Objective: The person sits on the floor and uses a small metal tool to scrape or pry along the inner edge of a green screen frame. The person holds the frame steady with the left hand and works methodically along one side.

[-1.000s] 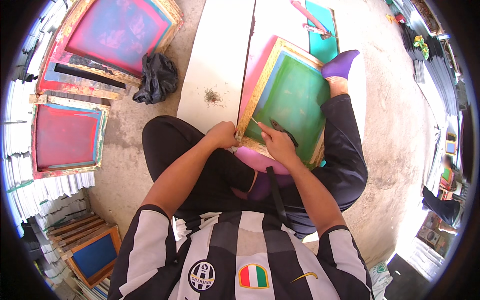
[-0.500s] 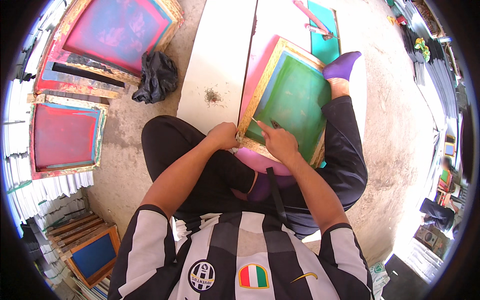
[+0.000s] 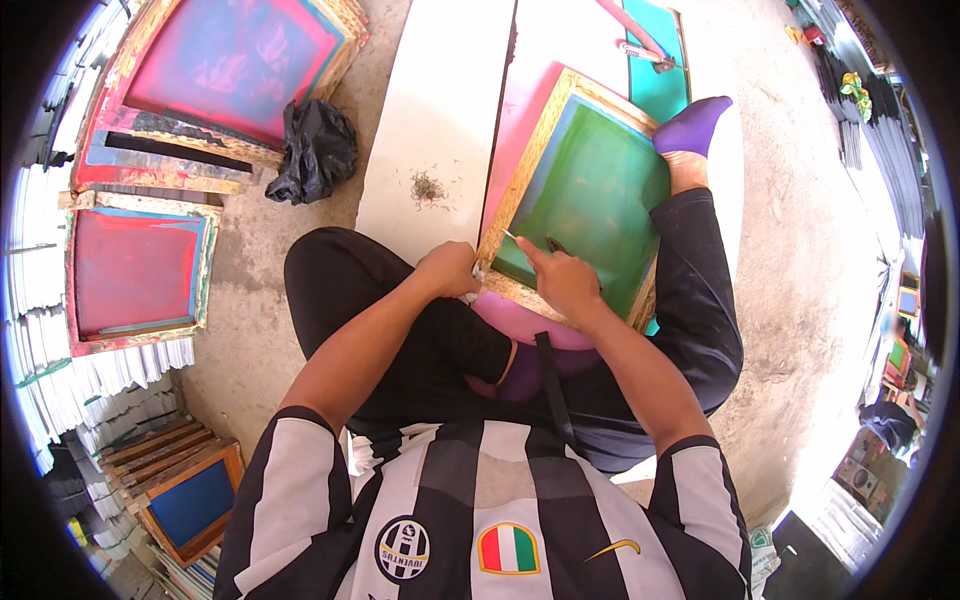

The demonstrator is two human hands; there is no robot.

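A wooden screen-printing frame [image 3: 520, 190] with green-stained mesh lies tilted across the board before my crossed legs. My left hand [image 3: 448, 271] is closed at its near left corner, pinching a whitish bit I cannot make out. Over the near part of the mesh is my right hand [image 3: 566, 283], fingers curled round a tool. A thin pale tip [image 3: 509, 234] sticks out by the index finger, and a dark piece [image 3: 553, 245] shows beside the hand. The tool's kind is hidden by the fingers.
A heap of thin dark bits [image 3: 428, 187] lies on the white board [image 3: 420, 110]. Beyond the frame is a long pinkish-handled tool [image 3: 640, 32] on a teal panel. At left are a black plastic bag [image 3: 315, 150] and stained frames [image 3: 140, 270]. Someone [image 3: 895, 400] is far right.
The view has shifted slightly. Both hands keep nearly the same place on the frame. In the far right background the other person's body has moved a little.
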